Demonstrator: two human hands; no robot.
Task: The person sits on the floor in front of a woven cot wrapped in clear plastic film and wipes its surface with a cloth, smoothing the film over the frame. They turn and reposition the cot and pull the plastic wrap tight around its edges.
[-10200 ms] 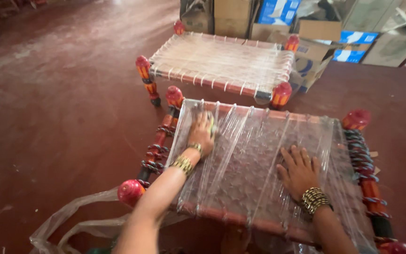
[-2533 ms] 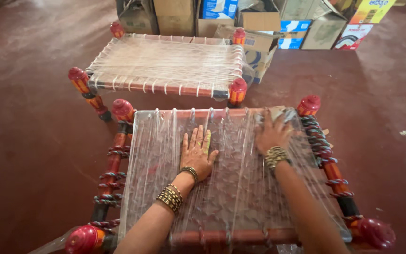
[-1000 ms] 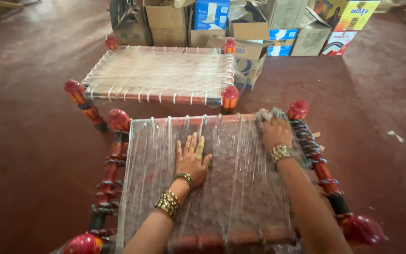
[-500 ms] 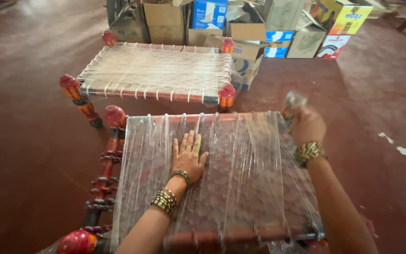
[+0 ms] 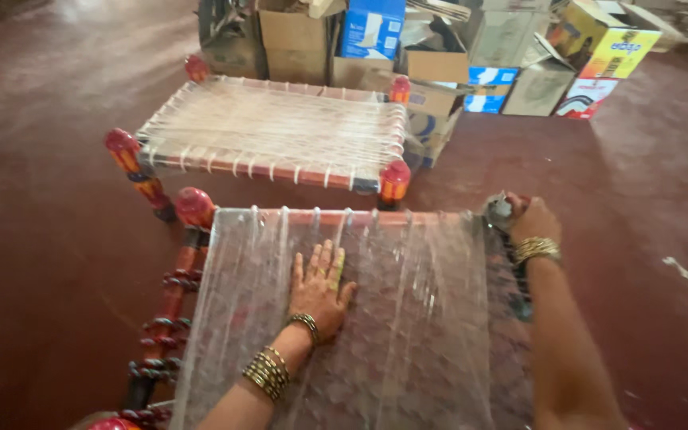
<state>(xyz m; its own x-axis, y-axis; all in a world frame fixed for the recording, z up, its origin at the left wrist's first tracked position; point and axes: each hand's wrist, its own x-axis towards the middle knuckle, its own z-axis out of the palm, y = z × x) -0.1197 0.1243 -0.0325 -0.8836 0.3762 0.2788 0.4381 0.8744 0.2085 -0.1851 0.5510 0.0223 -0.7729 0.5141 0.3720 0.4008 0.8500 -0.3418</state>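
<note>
The red floor (image 5: 57, 239) spreads wide around everything, with a heap of cardboard boxes (image 5: 439, 56) at its far edge. In front of the boxes stands 1 woven cot (image 5: 280, 131) with bare white cord and red turned legs. Nearer the camera sits the wrapped stool (image 5: 344, 318), a second low woven frame of the same kind, its top covered by a clear plastic sheet (image 5: 416, 318) that lies creased across the weave.

The left hand (image 5: 318, 283) lies flat on the sheet near the middle, fingers spread and released, pinning the film down. The right hand (image 5: 529, 221) is at the stool's far right corner, fingers clenched around a bunched wad of the film just beside the leg knob.

Risks, as I judge them: a hard pull at that corner could tear the thin film where it is gathered. If the flat palm lifts or slides, the sheet may ride up and wrinkle. The film could also snag on the leg's ridged turnings (image 5: 165, 318).
</note>
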